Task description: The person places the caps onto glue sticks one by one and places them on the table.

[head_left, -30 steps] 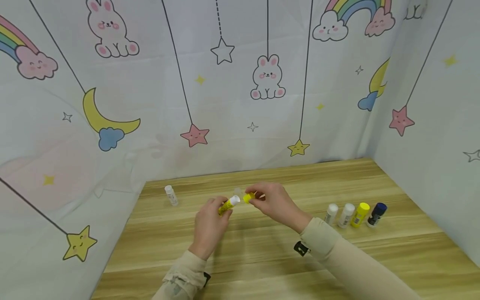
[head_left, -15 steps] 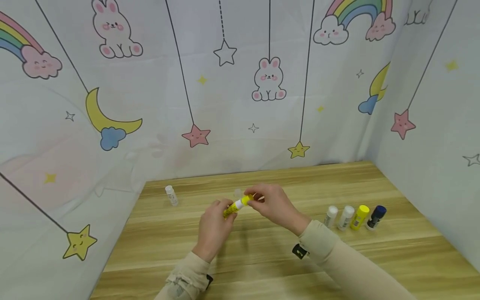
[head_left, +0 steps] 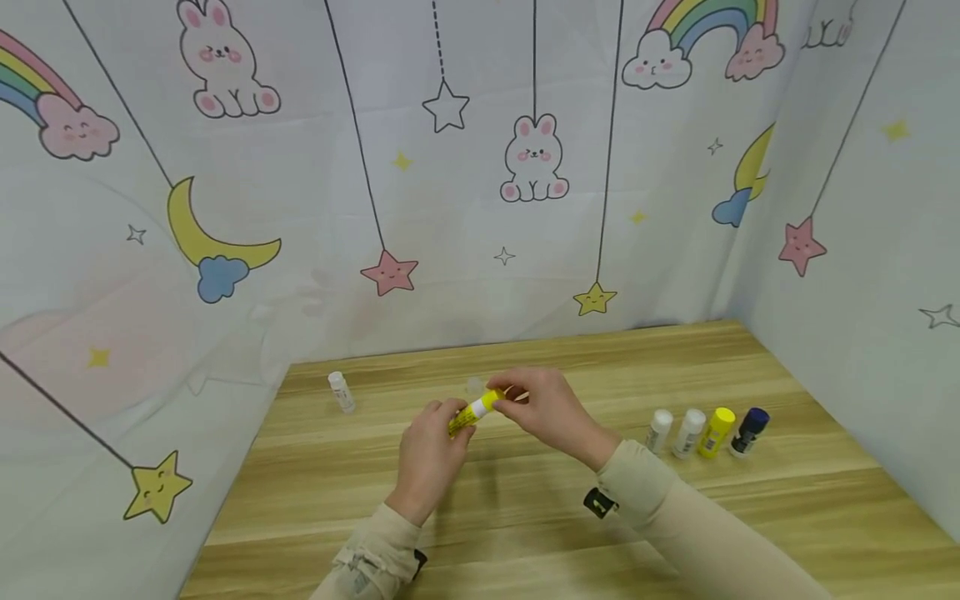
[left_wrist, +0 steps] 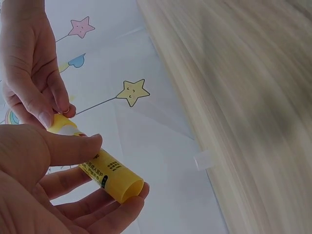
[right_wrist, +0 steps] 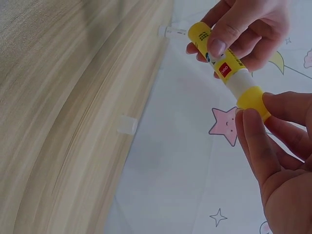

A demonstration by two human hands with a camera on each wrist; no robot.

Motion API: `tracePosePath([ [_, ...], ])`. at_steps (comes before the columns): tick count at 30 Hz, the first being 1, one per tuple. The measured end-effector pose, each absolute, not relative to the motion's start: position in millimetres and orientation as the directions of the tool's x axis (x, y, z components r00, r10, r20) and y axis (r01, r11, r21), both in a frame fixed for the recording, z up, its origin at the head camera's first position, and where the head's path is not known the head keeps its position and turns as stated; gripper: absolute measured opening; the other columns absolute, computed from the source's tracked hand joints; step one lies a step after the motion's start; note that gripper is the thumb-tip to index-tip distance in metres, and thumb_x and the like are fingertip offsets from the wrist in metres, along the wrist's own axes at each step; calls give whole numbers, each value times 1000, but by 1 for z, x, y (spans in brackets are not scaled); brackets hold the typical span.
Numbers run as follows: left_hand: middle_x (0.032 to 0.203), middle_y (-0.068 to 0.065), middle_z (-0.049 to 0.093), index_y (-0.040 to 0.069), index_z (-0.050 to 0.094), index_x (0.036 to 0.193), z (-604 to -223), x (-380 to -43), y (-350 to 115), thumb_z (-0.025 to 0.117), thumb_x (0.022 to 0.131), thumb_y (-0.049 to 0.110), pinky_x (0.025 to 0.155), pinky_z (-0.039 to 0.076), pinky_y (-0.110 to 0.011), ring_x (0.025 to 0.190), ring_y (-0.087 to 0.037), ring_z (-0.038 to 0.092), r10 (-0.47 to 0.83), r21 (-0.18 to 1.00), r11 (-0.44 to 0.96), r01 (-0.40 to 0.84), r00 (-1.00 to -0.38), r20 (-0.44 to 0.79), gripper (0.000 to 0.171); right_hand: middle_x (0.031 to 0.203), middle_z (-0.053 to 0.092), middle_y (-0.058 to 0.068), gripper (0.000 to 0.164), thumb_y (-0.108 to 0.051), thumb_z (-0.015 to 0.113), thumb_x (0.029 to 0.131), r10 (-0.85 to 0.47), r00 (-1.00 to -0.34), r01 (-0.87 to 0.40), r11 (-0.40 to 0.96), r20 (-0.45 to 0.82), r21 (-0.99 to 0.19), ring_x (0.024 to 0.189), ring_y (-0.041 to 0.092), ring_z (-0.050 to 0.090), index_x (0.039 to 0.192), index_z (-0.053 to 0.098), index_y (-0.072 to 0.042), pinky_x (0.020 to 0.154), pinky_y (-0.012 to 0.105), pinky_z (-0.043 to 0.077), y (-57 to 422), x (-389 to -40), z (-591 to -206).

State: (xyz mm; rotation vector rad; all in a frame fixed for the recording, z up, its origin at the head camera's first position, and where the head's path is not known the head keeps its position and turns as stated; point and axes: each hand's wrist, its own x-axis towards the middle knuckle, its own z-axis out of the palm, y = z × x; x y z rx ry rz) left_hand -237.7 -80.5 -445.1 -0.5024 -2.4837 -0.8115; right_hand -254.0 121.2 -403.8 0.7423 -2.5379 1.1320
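Observation:
My left hand point(head_left: 429, 450) grips a yellow glue stick point(left_wrist: 114, 178) round its barrel, above the table and tilted. With thumb and fingers my right hand point(head_left: 551, 412) pinches the yellow cap point(right_wrist: 254, 103) at the stick's upper end. The cap sits over the end of the white neck point(right_wrist: 241, 83), and a band of that neck shows between cap and barrel. Behind the hands a small translucent cap-like piece point(right_wrist: 127, 125) lies on the table. How deep the neck reaches inside the cap is hidden.
A white glue stick point(head_left: 341, 392) stands at the table's back left. To the right stand two white glue sticks point(head_left: 689, 434), a yellow one point(head_left: 717, 432) and a dark blue-capped one point(head_left: 750, 432) in a row. A printed cloth wall point(head_left: 450, 208) borders the wooden table point(head_left: 525, 533).
One second ago the cap was apart from the glue stick. My left hand moved the stick slightly right and the cap met the neck; over the last half second little differs.

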Motion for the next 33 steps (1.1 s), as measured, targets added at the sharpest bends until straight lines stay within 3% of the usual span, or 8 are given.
tracePosePath([
  [15,92,-8,68,8,72,107,-446,-237,-80,87,80,11,63,56,-41,76,-23,67,200,429,756,495,-798,568,31,108,73,-2,22,-9,76,91,-345,-841,-541,546,417,-639,84,7,69,112,75,-13,72,20,56,121,-254,-404],
  [33,92,-5,67,12,73,108,-442,-234,-77,86,82,15,61,55,-40,75,-21,66,202,430,768,474,-817,540,29,105,72,-3,21,-8,76,91,-360,-831,-556,520,424,-649,84,7,68,111,75,-14,70,21,56,120,-254,-410],
])
